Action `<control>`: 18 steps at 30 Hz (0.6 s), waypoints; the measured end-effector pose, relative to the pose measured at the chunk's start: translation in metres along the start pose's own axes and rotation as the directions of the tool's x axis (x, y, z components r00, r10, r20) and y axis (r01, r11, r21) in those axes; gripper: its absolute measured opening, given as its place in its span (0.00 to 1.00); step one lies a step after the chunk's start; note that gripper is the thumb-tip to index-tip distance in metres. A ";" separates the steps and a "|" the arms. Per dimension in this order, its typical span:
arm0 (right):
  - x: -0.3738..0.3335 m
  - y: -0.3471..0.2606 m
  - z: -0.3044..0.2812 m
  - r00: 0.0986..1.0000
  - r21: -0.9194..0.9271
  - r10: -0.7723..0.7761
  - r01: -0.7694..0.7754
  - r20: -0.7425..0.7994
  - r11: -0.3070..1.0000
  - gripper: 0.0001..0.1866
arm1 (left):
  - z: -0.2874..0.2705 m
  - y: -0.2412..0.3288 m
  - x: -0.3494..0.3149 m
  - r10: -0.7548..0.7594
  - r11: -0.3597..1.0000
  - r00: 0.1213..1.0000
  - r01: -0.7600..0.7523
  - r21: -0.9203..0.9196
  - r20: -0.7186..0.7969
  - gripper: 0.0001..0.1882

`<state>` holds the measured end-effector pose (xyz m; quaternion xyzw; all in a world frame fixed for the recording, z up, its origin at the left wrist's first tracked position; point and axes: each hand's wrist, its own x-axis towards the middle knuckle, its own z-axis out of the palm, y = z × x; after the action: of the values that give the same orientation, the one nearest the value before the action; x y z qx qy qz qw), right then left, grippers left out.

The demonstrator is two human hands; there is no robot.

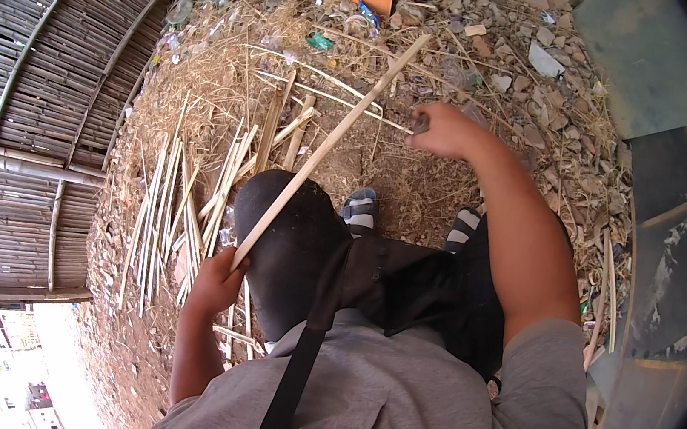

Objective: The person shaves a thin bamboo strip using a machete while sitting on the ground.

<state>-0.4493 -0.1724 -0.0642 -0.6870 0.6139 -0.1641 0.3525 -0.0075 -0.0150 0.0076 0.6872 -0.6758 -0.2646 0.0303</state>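
Observation:
My left hand (217, 281) is closed round the lower end of a long, flat, pale bamboo strip (331, 140). The strip slants up and away to the right, passing over my dark-clad knee. Out ahead on the right, my right hand (450, 131) is closed, with a small dark piece (421, 124) showing at its fingers; its kind is not clear. A thin pale sliver (393, 123) reaches leftward from beside those fingers, and I cannot tell whether they grip it. Several split bamboo strips (155, 226) lie on the ground left of my knee.
A bamboo-slat panel (35, 74) stands at the left. Rubble and dry straw (545, 111) cover the ground ahead, with an orange piece (371, 0) and green plastic scrap (319, 42) among them. Grey sheets (649, 68) line the right side. My sandalled feet (359, 210) are below.

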 end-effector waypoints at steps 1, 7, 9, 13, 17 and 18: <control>0.002 -0.012 0.012 0.992 -0.047 -0.091 0.096 0.087 0.994 0.31 | 0.000 -0.001 -0.001 0.011 1.000 1.000 -0.011 0.011 -0.006 0.13; -0.017 -0.061 0.013 0.935 -0.204 -0.208 0.271 0.287 0.941 0.23 | 0.002 -0.006 -0.005 0.036 0.998 0.997 -0.032 0.051 -0.071 0.12; -0.007 -0.040 -0.002 0.992 -0.117 -0.052 0.066 0.114 0.991 0.24 | 0.009 -0.011 -0.005 0.083 0.996 0.989 -0.077 0.051 -0.126 0.12; 0.004 -0.009 -0.017 0.965 0.167 0.258 -0.246 -0.054 0.955 0.25 | 0.006 -0.007 -0.003 0.109 0.991 0.989 -0.099 0.091 -0.102 0.12; -0.004 -0.030 0.011 0.997 -0.051 -0.020 0.024 0.078 0.998 0.24 | 0.001 -0.002 -0.004 0.054 0.998 0.997 -0.052 0.037 -0.053 0.13; -0.010 -0.043 0.019 0.984 -0.100 -0.079 0.096 0.159 0.990 0.23 | 0.000 0.000 -0.004 0.058 0.997 0.997 -0.056 0.053 -0.052 0.13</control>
<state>-0.4070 -0.1575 -0.0462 -0.7420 0.5617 -0.0925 0.3540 -0.0078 -0.0107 0.0088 0.6750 -0.7007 -0.2279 0.0383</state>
